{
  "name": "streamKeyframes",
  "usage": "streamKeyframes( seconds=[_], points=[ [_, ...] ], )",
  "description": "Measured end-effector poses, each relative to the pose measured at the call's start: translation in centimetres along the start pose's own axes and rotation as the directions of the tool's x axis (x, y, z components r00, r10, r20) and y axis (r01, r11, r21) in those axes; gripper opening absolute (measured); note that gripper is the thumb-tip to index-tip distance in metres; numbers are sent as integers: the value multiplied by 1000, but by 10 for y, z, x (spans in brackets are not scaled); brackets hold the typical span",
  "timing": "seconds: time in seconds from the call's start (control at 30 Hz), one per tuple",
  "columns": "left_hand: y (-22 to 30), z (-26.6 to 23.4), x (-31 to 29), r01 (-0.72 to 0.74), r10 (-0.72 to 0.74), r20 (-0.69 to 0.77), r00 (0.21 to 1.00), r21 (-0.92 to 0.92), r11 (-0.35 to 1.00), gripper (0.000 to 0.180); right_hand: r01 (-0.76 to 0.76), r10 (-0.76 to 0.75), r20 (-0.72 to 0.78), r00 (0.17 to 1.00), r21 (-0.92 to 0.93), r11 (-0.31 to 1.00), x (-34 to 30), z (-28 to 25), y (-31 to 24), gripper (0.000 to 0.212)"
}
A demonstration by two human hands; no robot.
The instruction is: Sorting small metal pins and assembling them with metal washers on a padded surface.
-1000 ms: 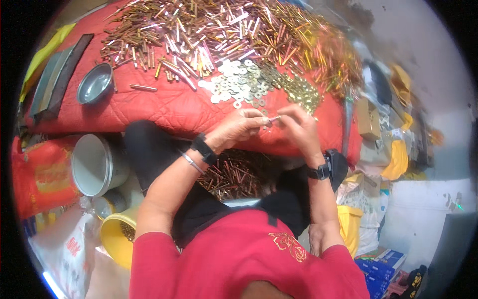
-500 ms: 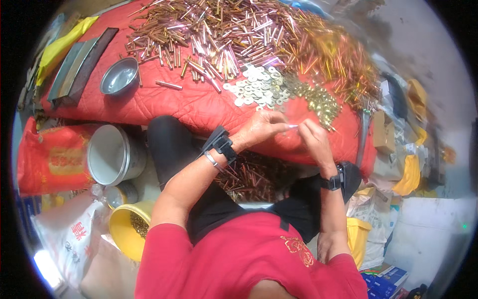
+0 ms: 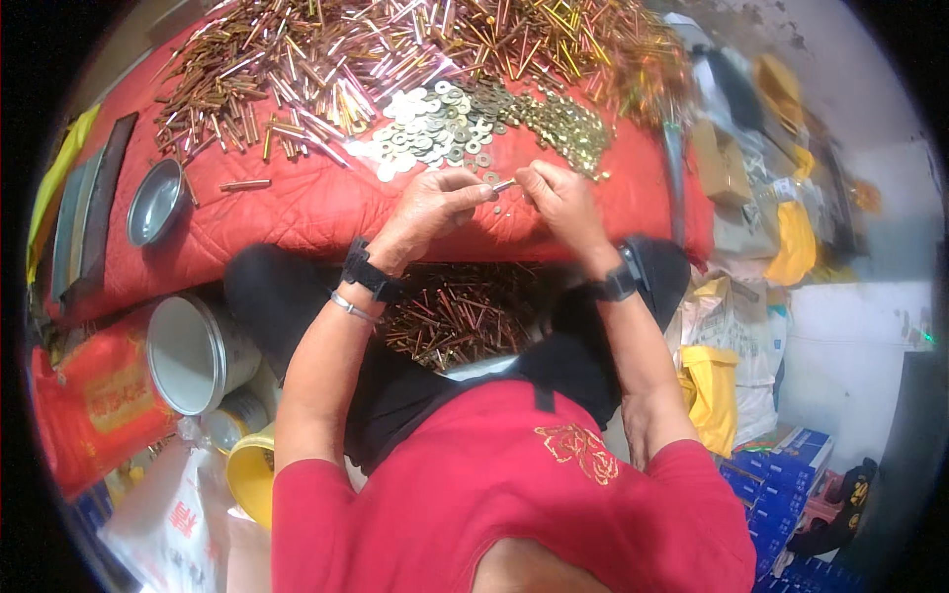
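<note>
1 rod (image 3: 505, 185) juts from left fingers (image 3: 474, 194) toward right fingers (image 3: 535, 180).

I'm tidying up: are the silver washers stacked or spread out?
Spread out: the silver washers overlap in a loose patch on the red cloth.

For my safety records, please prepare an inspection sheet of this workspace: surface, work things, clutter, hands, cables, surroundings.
Surface: red quilted cover, wrinkled.
Work things: heap of thin metal rods, pale washers, small gold-coloured pieces; more rods below, between the legs.
Clutter: metal bowl and lone rod, left on the cover.
Hands: left hand pinches a small metal piece; right hand at its other end, grip unclear.
Cables: nothing seen.
Surroundings: pale bucket, yellow bucket at left; cardboard box at right.
</note>
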State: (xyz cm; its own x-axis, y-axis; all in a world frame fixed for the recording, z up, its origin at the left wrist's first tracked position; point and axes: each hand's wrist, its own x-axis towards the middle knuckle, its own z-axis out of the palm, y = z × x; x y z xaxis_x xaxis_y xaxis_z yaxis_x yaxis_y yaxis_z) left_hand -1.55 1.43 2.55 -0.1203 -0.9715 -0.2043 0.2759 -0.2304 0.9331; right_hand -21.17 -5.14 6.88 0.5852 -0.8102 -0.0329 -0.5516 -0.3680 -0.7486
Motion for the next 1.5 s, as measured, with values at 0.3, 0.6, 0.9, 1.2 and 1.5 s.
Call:
streamKeyframes(
  seconds=[0.3,0.6,0.9,1.2,1.5],
  points=[
    [-1,1,3,-9,8,29,1000,16,1000,16,149,-99,-234,967,208,967,3,11,14,20],
    [-5,-4,4,-108,111,-1,994,211,971,19,84,-49,-242,969,140,987,0,21,0,12],
    [-14,-6,7,-132,129,35,991,114,985,17,186,-119,-351,929,163,969,-2,29,-3,18],
    [-17,-5,12,-125,121,46,992,91,988,16,180,-116,-281,953,213,960,2,25,12,21],
    [-10,-1,7,-39,35,61,998,75,996,18,-36,87,-139,987,336,941,3,10,17,22]
  ],
)
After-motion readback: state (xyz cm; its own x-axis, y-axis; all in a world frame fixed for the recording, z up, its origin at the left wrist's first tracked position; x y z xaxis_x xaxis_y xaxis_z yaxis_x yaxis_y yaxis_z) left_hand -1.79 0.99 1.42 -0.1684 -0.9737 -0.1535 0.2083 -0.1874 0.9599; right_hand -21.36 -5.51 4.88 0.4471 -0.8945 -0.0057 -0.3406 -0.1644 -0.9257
